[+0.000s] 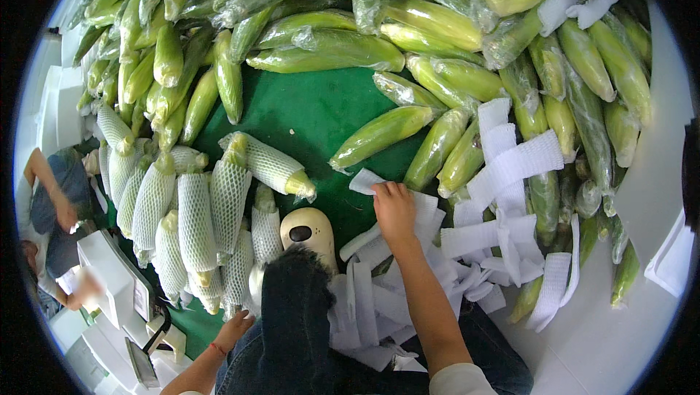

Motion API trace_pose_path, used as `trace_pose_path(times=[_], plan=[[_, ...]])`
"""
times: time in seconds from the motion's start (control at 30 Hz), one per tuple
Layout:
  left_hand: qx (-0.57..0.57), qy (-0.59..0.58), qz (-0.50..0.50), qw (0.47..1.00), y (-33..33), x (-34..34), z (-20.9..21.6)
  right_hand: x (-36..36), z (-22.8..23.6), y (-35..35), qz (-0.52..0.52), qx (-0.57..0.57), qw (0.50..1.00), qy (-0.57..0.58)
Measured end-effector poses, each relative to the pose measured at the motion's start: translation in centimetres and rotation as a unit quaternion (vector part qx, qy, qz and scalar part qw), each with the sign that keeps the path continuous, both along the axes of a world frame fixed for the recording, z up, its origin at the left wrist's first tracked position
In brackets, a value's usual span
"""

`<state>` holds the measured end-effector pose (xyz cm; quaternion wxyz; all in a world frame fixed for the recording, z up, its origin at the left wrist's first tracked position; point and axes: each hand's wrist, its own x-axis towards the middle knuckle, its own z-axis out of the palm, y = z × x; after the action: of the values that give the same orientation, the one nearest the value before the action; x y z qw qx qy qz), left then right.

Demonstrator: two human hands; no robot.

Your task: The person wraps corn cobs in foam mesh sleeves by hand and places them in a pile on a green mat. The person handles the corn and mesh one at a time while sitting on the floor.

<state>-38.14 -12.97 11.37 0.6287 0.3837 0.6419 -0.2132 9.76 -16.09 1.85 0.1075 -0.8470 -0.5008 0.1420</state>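
Observation:
My right hand reaches over a heap of white foam net sleeves. Its fingers are curled on one flat foam net sleeve, which sticks out to the left of them. Low on the left is my left hand, fingers partly stretched out, close to the lower ends of several ears of corn in foam nets. I see nothing held in it. One netted ear of corn lies slanted at the top of that group, its bare green tip toward the right.
Ears of corn in green husks and clear film are piled along the back and right of a green surface. A cream rounded thing with a dark oval sits before my knee. At far left, another person is beside white equipment.

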Motion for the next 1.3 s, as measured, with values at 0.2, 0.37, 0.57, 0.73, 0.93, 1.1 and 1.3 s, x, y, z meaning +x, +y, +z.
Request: trace_pose_path(times=[0.2, 0.37, 0.57, 0.73, 0.93, 1.1, 1.3], plan=[[0.435, -0.265, 0.011, 0.861, 11.0, 24.4, 7.6, -3.5, 9.0, 1.3, -0.106, 0.169, 0.748, 0.634], [0.336, -0.384, -0.254, 0.822, 11.4, 34.0, 4.4, -2.9, 13.3, 1.6, -0.242, 0.160, 0.604, 0.742], [0.605, -0.377, -0.400, 0.576, 10.5, 35.9, 1.9, -3.7, 11.7, -0.3, -0.381, 0.140, 0.483, 0.776], [0.039, -0.407, -0.016, 0.912, 8.8, 32.5, -1.2, -5.8, 5.4, -2.8, -0.228, 0.115, 0.700, 0.667], [-0.147, -0.502, 0.159, 0.838, 13.1, 35.2, -3.9, -4.2, 3.0, -0.8, -0.313, 0.187, 0.492, 0.790], [0.324, -0.265, -0.288, 0.861, 17.5, 39.1, -9.0, -1.6, 1.6, 6.2, -0.284, 0.168, 0.851, 0.407], [0.251, -0.390, -0.205, 0.862, 13.0, 36.9, 1.4, -4.1, 8.9, 1.3, -0.348, 0.301, 0.695, 0.553]])
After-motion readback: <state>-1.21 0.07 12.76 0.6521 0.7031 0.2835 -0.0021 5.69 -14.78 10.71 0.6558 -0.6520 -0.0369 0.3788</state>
